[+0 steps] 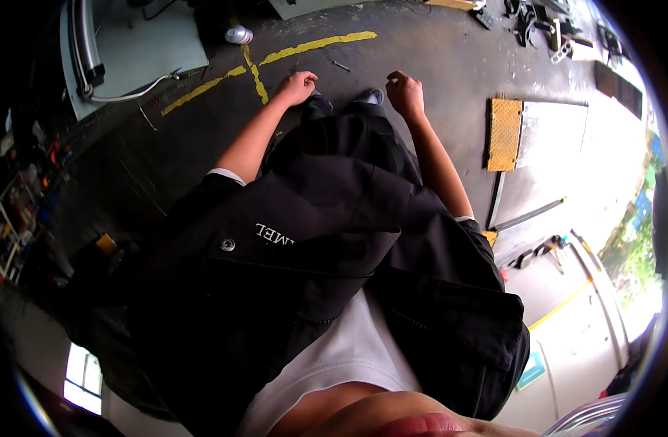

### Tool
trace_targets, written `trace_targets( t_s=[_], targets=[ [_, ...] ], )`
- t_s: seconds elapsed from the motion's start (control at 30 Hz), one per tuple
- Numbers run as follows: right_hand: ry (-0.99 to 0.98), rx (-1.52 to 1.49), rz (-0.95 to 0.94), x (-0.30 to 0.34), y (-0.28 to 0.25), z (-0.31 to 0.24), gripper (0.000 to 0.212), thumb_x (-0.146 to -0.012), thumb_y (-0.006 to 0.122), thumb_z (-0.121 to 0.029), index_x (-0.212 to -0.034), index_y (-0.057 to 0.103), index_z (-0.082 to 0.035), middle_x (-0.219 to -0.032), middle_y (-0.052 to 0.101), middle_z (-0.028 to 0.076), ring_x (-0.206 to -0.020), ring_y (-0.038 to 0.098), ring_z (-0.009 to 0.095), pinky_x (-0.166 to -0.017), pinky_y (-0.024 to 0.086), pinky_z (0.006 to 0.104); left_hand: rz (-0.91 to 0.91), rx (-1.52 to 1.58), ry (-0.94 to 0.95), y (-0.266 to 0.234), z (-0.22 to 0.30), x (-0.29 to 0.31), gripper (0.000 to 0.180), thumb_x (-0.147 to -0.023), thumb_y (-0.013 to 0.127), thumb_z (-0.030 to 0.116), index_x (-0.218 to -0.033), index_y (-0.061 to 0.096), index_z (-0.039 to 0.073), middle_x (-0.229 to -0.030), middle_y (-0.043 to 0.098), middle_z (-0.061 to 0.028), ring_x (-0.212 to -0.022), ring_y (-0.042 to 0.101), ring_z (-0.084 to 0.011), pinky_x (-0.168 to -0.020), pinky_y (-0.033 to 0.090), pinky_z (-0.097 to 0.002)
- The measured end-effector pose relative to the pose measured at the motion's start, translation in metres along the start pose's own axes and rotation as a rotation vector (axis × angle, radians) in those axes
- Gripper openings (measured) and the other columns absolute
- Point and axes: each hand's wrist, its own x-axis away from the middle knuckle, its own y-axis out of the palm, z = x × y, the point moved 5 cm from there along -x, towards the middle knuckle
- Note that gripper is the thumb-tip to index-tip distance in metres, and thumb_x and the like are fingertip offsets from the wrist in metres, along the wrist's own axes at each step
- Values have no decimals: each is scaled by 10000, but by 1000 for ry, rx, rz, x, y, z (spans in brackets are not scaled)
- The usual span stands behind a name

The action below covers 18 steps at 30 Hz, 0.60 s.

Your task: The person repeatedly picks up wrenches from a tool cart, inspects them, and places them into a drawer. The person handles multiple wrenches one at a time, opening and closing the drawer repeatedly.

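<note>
My left hand (297, 88) hangs over the dark floor beside my left shoe (318, 100). Its fingers are loosely bent with a gap between them, and nothing shows in it. On the other side, my right hand (407, 95) is held out by my right shoe (372, 95). Its fingers curl inward, and its palm is hidden, so I cannot make out whether anything is in it. On the floor ahead, between the two hands, lies a small thin rod-shaped piece (341, 65). Neither hand touches it.
A silver can (238, 35) stands by yellow floor lines (315, 46). A pale panel with a hose (137, 51) is at far left. To the right lies a yellow textured plate (504, 135) near a dark bar (530, 214). Black parts (527, 22) lie at far right.
</note>
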Motion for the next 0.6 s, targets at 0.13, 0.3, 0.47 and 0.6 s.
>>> trace_targets(
  t_s=[0.13, 0.3, 0.47, 0.6],
  targets=[
    [146, 38, -37, 19, 22, 34, 221, -826, 560, -195, -962, 726, -142, -845, 690, 191, -814, 675, 379, -771, 549, 450, -58, -70, 16, 17, 22, -4, 274, -874, 581, 197, -1104, 680, 86, -1047, 706, -113, -1005, 668, -256, -879, 519, -358],
    [201, 5, -104, 35, 52, 70, 228, -831, 545, -203, -966, 724, -160, -876, 696, 182, -834, 673, 382, -773, 548, 460, -89, -153, 15, 50, 40, -7, 272, -872, 590, 173, -1106, 679, 68, -1046, 708, -134, -1002, 674, -259, -887, 521, -364],
    [168, -52, -100, 46, 79, 97, 188, -830, 571, -197, -959, 694, -133, -890, 700, 164, -846, 675, 364, -761, 552, 457, -47, -279, 63, 90, 42, -13, 227, -850, 596, 141, -1037, 693, 58, -987, 717, -127, -900, 697, -261, -818, 545, -371],
    [162, -118, -59, 49, 104, 120, 161, -838, 579, -187, -924, 664, -81, -890, 695, 153, -839, 675, 340, -733, 544, 445, -60, -310, 86, 124, 37, -34, 213, -838, 602, 127, -1022, 689, 64, -952, 714, -124, -826, 691, -251, -787, 546, -364]
  ],
)
